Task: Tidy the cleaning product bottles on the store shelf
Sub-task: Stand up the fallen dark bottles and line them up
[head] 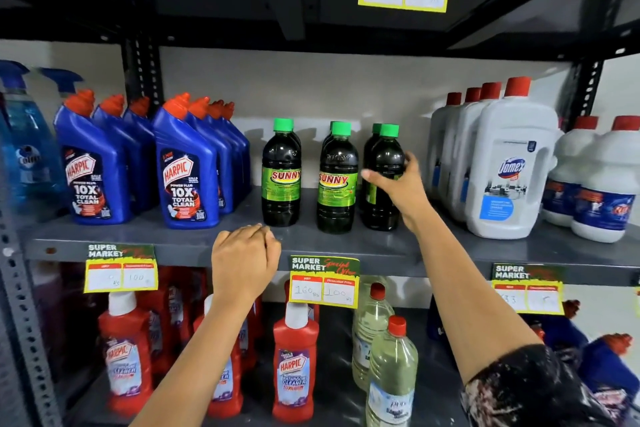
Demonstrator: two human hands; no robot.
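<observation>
Up close in the head view, the middle shelf [346, 246] carries three short rows of dark green-capped Sunny bottles, each filled nearly to the neck with blackish liquid. The left Sunny bottle [281, 177] and the middle Sunny bottle [337, 180] face forward with labels readable; the right Sunny bottle [382, 180] is turned so that its label shows only as a sliver at its 9 o'clock side. The right hand [398, 184] wraps around that bottle from its 3 o'clock side, fingers curled across the front, gripping it while it stands upright on the shelf. The left hand [244, 263] is loosely closed and holds nothing, its knuckles resting on the shelf's front edge at 7 o'clock from the left Sunny bottle.

At 9 o'clock from the Sunny rows stand blue Harpic bottles [187, 177] with orange caps, packed in close files; at 3 o'clock stand white Domex jugs [509, 177] with red caps. Clear gaps separate the Sunny rows from each other and from both neighbours, and bare shelf lies in front of them up to the edge. A yellow price tag [323, 282] hangs from that edge at 6 o'clock from the middle bottle. Below, red Harpic bottles [294, 360] and pale clear bottles [391, 371] of yellowish liquid fill the lower shelf.
</observation>
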